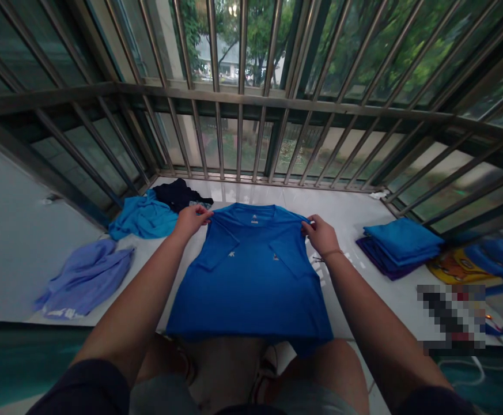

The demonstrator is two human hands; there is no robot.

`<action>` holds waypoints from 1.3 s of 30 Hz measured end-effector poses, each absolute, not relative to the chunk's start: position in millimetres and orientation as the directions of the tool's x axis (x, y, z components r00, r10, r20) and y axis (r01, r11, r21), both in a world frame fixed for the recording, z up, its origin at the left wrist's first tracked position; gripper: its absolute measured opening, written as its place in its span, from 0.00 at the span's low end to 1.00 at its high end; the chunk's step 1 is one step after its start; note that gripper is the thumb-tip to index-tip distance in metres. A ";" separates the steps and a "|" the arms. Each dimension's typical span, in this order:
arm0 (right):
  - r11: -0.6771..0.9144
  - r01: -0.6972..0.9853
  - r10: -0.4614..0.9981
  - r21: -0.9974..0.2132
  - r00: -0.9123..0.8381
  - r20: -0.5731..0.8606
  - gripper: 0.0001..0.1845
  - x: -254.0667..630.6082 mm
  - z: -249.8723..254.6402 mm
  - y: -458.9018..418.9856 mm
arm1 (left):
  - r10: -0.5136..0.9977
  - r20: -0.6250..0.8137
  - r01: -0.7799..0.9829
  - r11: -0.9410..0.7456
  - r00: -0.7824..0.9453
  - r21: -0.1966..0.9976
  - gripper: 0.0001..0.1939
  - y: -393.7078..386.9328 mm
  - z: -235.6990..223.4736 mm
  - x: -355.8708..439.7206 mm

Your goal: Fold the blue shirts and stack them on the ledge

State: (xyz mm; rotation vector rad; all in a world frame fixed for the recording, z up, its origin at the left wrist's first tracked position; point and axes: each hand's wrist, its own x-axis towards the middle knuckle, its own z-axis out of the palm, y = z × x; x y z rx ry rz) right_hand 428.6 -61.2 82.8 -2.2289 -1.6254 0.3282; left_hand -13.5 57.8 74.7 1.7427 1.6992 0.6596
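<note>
A blue T-shirt [251,288] lies spread in front of me on the white sill, collar away from me, with its lower edge hanging over the front. Small pale logos mark its chest. Its sleeves seem tucked beneath, as their outlines show through the cloth. At the left shoulder corner, my left hand [192,222] pinches the fabric between thumb and fingers. My right hand [320,231] pinches the opposite shoulder corner. Just beyond my left hand lie a crumpled bright blue garment [145,216] and a dark garment [180,195].
A lavender garment [89,274] lies rumpled at the left. On the right, a stack of folded clothes [400,245] sits beside a yellow and blue container [467,265]. A blurred-out patch [452,320] and a white cable [478,372] are nearer me. Metal bars [255,101] close off the window.
</note>
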 end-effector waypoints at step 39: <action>-0.095 0.971 0.995 -0.221 0.097 -0.004 0.12 410.9 76.7 -115.4 | 0.966 -0.062 0.889 -0.203 0.249 0.410 0.13 16.7 70.9 -26.2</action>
